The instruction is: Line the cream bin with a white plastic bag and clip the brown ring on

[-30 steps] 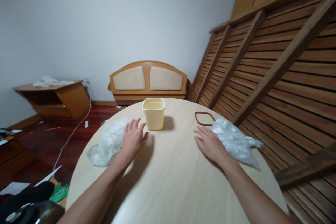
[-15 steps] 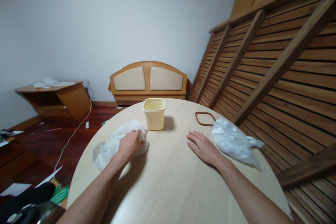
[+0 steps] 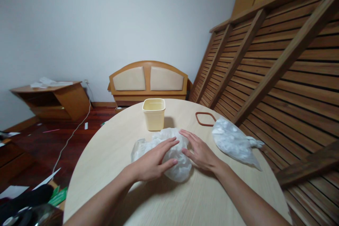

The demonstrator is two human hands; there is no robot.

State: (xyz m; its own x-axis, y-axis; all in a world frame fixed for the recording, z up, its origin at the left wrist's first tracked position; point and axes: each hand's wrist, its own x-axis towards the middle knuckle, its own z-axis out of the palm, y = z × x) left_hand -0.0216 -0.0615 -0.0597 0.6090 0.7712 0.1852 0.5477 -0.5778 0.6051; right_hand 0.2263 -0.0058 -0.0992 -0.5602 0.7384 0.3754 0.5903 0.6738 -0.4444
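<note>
A crumpled clear plastic bag (image 3: 178, 160) lies in the middle of the round light-wood table (image 3: 113, 148). My left hand (image 3: 155, 159) rests on its near left side, fingers stretched flat over it. Touching the bag's right side is my right hand (image 3: 198, 150), also with its fingers extended. Just behind the bag stands a small cream square bin (image 3: 154, 113), upright and empty-looking. To the right lies a second, fuller plastic bag (image 3: 234, 142), and a brown rounded-square ring (image 3: 205, 119) is beside it.
A slatted wooden frame (image 3: 278, 67) leans close along the table's right side. Beyond the table stand a wooden headboard (image 3: 148, 81) and a low wooden shelf (image 3: 53, 99). A white cable (image 3: 72, 134) and paper scraps lie on the dark floor at left.
My left hand has dragged the crumpled bag from the table's left to the middle, in front of the bin. My right hand has moved left onto it.
</note>
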